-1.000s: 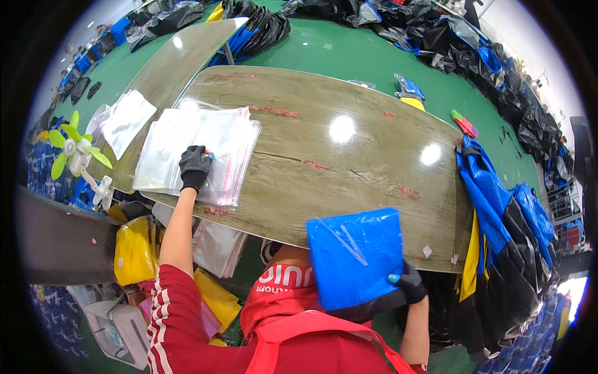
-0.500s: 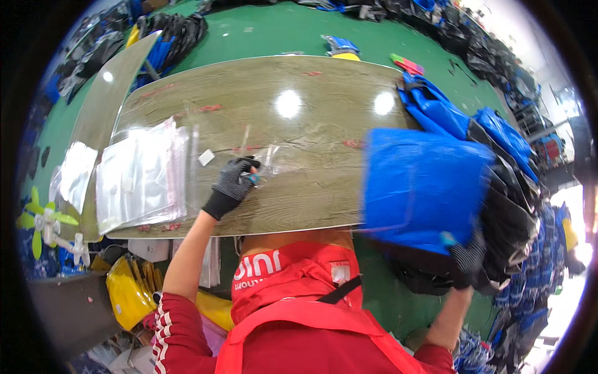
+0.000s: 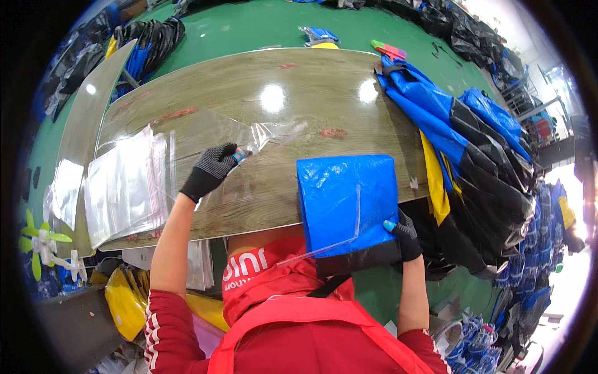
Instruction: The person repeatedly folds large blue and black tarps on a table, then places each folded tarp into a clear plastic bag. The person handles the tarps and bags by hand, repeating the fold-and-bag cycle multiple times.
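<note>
My left hand (image 3: 210, 171), in a black dotted glove with a bare thumb tip, is closed on a clear plastic bag (image 3: 265, 132) lying partly spread over the wood-patterned table (image 3: 237, 212). In my right hand (image 3: 407, 235), also gloved, a folded blue woven-plastic sheet (image 3: 347, 193) with a black lower band is gripped by its lower right side. The sheet overlaps the table's near edge and hangs in front of my apron. A thin pale line bends across its face. To the left of my left hand lies a stack of clear plastic bags (image 3: 121, 187).
Blue and black sheets (image 3: 473, 181) with a yellow strip (image 3: 436, 181) heap over the table's right end. A green-bladed fan (image 3: 43, 240) stands at the left. Yellow folded pieces (image 3: 124, 302) sit below the table's near left. Dark bundles line the green floor (image 3: 243, 28).
My right hand has brought the blue sheet leftward from the heap to in front of me. My left hand has shifted slightly left and up, and the clear bag is more spread out.
</note>
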The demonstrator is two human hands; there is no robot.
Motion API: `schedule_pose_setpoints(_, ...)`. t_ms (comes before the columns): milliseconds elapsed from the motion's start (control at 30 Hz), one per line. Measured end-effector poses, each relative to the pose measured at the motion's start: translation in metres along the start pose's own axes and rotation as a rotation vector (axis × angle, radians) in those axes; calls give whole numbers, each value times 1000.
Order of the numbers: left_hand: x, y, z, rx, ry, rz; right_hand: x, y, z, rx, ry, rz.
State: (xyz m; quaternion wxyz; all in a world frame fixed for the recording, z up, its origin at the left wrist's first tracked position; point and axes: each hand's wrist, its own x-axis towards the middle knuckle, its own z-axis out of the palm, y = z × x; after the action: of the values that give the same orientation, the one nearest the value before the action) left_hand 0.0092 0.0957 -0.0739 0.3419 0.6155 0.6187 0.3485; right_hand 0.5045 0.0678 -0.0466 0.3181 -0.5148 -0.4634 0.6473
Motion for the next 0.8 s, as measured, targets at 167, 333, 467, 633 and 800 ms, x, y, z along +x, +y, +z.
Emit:
schedule_pose_setpoints(167,2,7,19,941,-312,351,1,8,-1,62,4,19)
schedule_pose_setpoints(333,-28,80,47,595,136,366,0,0,1,-8,20,45)
schedule_pose_setpoints(467,-95,143,89,333,-337,279,1,-8,5,-17,0,-1)
schedule_pose_setpoints(633,-199,49,98,278,-290,249,2,1,-4,-42,28,5)
schedule_pose_setpoints(800,-315,-30,-11,848,-537,-78,11,7,-17,243,24,129)
